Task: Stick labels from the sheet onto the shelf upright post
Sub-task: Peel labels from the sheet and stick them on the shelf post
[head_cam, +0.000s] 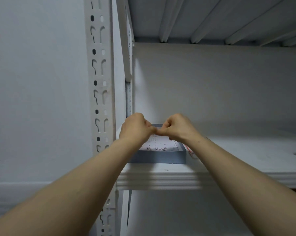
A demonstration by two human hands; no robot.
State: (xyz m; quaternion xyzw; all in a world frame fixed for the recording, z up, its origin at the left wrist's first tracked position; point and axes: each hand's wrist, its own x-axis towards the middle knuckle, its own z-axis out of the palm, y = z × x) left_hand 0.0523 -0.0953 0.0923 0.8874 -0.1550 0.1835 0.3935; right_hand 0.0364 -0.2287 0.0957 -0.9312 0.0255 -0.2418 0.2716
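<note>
White shelving against a pale wall frames the view. Left hand (135,128) and right hand (176,128) are raised side by side above the shelf board (237,150), fingers curled tight, and the thumb and fingertips of the two hands touch each other. Whether anything is pinched between them cannot be told; it is too small to see. Directly below the hands lies the label sheet (161,144), white with small dark marks, inside a shallow blue-grey tray (157,158) near the board's front edge. A red-and-white item (190,150) lies just beside the tray. The perforated shelf upright post (99,82) stands left of the hands, apart from them.
</note>
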